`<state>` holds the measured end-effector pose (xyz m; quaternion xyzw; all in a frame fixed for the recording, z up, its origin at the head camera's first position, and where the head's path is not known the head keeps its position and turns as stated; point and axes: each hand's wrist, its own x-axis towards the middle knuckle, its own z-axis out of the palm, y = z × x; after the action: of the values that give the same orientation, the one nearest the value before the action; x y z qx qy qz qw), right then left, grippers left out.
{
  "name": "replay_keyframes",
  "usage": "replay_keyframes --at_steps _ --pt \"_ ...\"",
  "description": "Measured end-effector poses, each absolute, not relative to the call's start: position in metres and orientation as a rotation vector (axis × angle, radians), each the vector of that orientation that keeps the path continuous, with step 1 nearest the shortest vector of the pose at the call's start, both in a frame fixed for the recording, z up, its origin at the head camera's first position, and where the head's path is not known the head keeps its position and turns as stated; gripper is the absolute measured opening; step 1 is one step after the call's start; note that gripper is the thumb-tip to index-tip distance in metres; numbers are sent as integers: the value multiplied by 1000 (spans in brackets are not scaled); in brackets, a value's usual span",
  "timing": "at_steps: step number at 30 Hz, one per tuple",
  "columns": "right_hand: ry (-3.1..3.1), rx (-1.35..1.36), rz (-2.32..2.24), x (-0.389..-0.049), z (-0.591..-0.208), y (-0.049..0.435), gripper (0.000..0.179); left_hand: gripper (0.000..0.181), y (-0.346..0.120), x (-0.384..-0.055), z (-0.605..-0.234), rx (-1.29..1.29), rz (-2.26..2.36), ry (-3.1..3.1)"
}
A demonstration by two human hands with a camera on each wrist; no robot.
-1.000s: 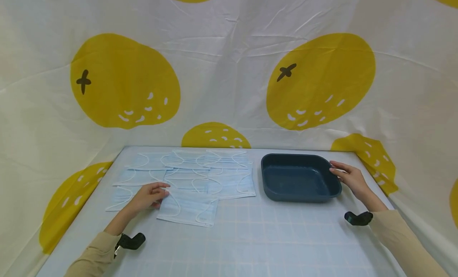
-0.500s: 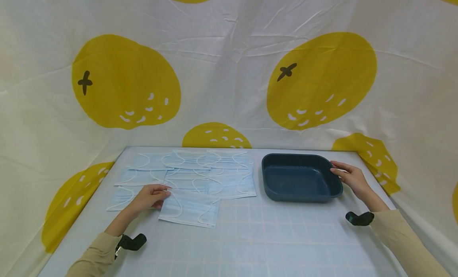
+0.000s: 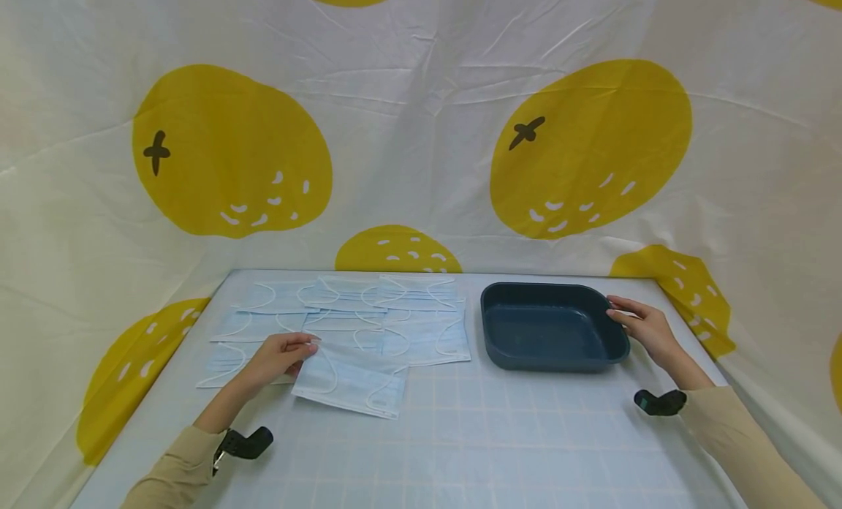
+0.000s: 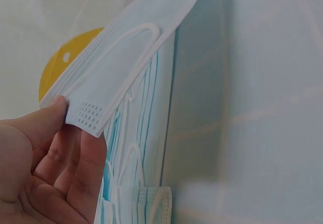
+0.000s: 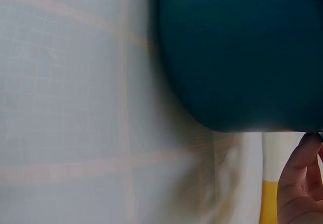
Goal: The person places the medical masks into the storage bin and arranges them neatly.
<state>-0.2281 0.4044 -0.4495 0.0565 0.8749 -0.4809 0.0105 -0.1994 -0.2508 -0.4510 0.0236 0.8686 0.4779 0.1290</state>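
Note:
My left hand (image 3: 279, 359) pinches a pale blue face mask (image 3: 351, 381) by its left end. In the left wrist view the thumb lies on the near corner of the mask (image 4: 113, 67), and that end is raised above other masks. Several more face masks (image 3: 424, 341) lie flat in overlapping rows on the table's left half. At the right, my right hand (image 3: 651, 333) grips the right rim of a dark blue rectangular tub (image 3: 552, 364). The right wrist view shows mostly the tub's outer wall (image 5: 242, 57), with fingertips at its edge.
Pale blue checked cloth covers the table (image 3: 500, 436). Behind it hangs a white curtain (image 3: 408, 151) printed with yellow fruit. The tub stands just right of the masks, near the back edge.
The left hand has moved slightly up and right, lifting the left end of the front mask, which now tilts. The right hand and the tub stay in place.

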Motion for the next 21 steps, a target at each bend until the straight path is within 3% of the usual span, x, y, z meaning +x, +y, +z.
replay_keyframes --at_steps 21 --pt "2758 258 -1384 -227 -446 398 66 44 -222 -205 -432 28 1449 2564"
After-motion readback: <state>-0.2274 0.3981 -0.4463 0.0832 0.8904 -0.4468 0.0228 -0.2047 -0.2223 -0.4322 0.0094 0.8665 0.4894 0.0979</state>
